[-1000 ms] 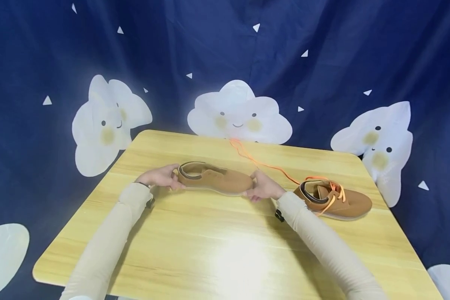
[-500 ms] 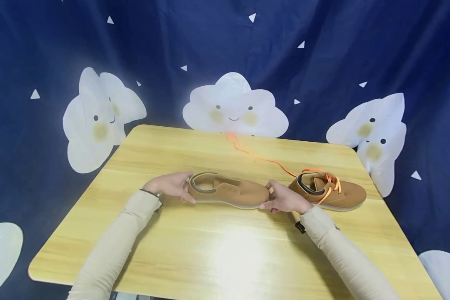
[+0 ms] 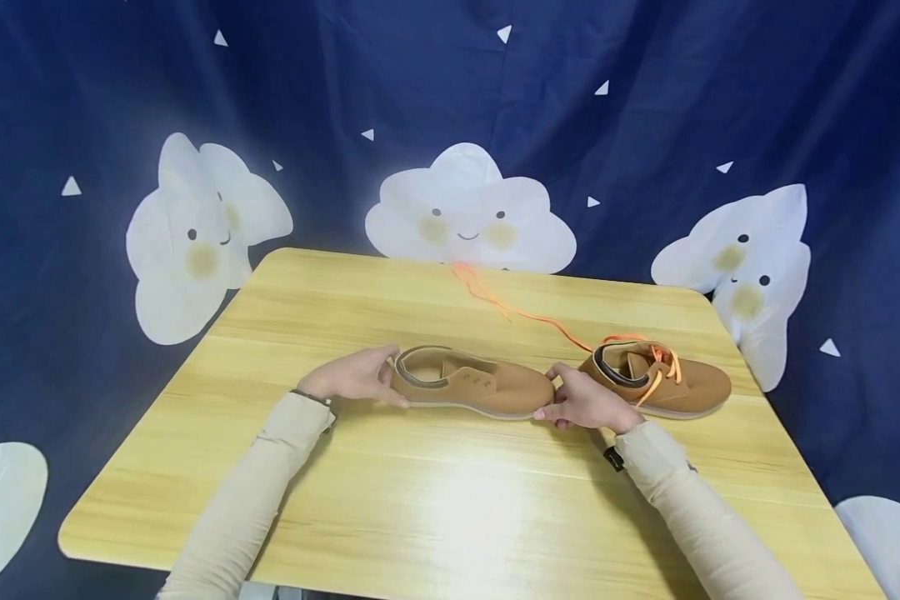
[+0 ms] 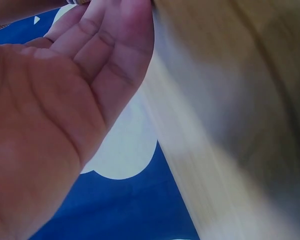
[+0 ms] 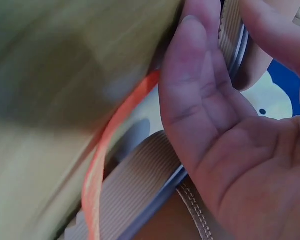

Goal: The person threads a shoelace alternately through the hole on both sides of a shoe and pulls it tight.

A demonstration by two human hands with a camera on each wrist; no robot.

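A brown shoe (image 3: 506, 387) with bare eyelets lies sideways across the middle of the table in the head view, toe to the right. My left hand (image 3: 352, 377) grips its heel between thumb and fingers. At the toe, my right hand (image 3: 588, 402) holds the other end. Whether the sole fully rests on the tabletop I cannot tell. The left wrist view shows my left palm (image 4: 45, 105), with the heel out of sight. In the right wrist view the toe's sole edge (image 5: 232, 40) sits between my thumb and fingers.
A second brown shoe (image 3: 701, 387) with orange laces stands just right of my right hand, toe also rightward. A loose orange lace (image 3: 540, 318) runs from beside it to the table's far edge. Behind the wooden table (image 3: 330, 500) hangs a dark blue curtain (image 3: 420, 75) with clouds.
Both hands have moved the unlaced shoe to the right and slightly nearer to me, close to the laced shoe. The head view has shifted a little. Movement in the last half second is small.
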